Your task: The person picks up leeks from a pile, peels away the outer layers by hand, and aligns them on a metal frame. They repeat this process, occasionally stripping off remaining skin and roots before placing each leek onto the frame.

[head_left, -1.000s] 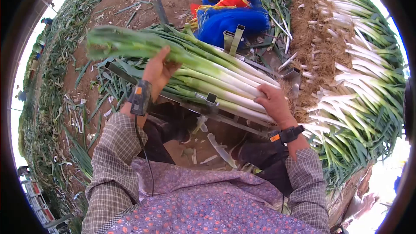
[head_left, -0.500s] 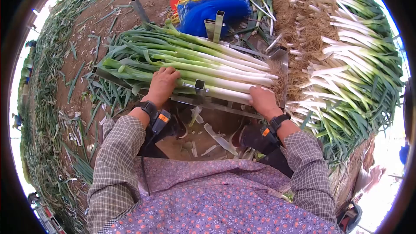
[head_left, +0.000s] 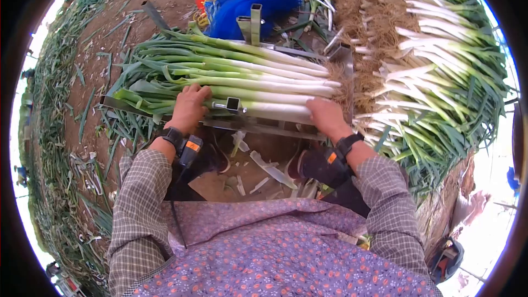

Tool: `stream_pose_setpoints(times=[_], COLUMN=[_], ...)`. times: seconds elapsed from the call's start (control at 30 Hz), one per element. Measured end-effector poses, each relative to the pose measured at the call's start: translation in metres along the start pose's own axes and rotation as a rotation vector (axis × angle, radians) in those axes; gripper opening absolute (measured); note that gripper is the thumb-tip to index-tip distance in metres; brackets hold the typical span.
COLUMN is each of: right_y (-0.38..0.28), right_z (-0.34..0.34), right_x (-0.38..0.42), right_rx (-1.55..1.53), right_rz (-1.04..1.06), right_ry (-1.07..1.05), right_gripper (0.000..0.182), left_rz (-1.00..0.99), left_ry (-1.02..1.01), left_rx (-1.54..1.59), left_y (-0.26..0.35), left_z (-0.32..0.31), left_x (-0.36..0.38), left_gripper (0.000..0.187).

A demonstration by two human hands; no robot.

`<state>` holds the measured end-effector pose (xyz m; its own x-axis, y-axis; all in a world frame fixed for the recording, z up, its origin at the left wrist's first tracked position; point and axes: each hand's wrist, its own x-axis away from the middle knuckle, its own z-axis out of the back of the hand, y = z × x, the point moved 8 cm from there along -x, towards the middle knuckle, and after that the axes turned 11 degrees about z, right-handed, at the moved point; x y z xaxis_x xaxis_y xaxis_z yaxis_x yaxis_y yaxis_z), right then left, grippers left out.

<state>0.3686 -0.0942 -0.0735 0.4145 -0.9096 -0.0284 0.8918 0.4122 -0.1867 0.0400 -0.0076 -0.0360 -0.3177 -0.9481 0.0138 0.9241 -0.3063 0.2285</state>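
Two hands rest on the near edge of a bundle of leeks (head_left: pixel 242 80), and we record them first. Our left hand (head_left: pixel 188 108) lies palm down, fingers curled over the green leaf end, pressing on the nearest stalks rather than closing round one. Our right hand (head_left: pixel 325 116) sits flat on the white shank end, fingers bent loosely over the closest stalk; we cannot tell whether it grips. Both wrists carry dark bands with orange tags. The leeks lie side by side in a metal rack (head_left: pixel 242 124), roots pointing right toward an upright end plate (head_left: pixel 345 60), leaves fanning left past the frame. Beyond the rack a blue net bag (head_left: pixel 247 3) sits on the soil. To the right, well apart from the rack, a large heap of leeks (head_left: pixel 440 71) is stacked with roots turned our way. Trimmed leaves (head_left: pixel 71 132) litter the ground at left.
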Motion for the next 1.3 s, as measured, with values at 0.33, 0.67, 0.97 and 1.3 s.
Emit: stream_pose_setpoints(times=[0.33,0.67,0.97,1.3], right_y=[-0.003,-0.002,0.009,0.024], right_z=[-0.014,-0.030,0.049,0.011], right_x=[0.001,-0.005,-0.058,-0.061], right_rx=[0.009,0.020,-0.172,-0.210], right_rz=[-0.048,-0.137,-0.040,-0.083], right_ry=[-0.156,-0.417,0.155,-0.049], right_gripper=[0.021,0.019,0.013,0.011], left_rz=[-0.007,0.004,0.064,-0.150], left_ry=[-0.052,-0.074,-0.044,0.223], left_rx=[0.048,0.022,0.005,0.159], left_y=[-0.005,-0.002,-0.003,0.042], left_z=[-0.007,-0.009,-0.009,0.031], left_x=[-0.003,0.004,-0.005,-0.045], left_gripper=[0.036,0.032,0.030,0.016])
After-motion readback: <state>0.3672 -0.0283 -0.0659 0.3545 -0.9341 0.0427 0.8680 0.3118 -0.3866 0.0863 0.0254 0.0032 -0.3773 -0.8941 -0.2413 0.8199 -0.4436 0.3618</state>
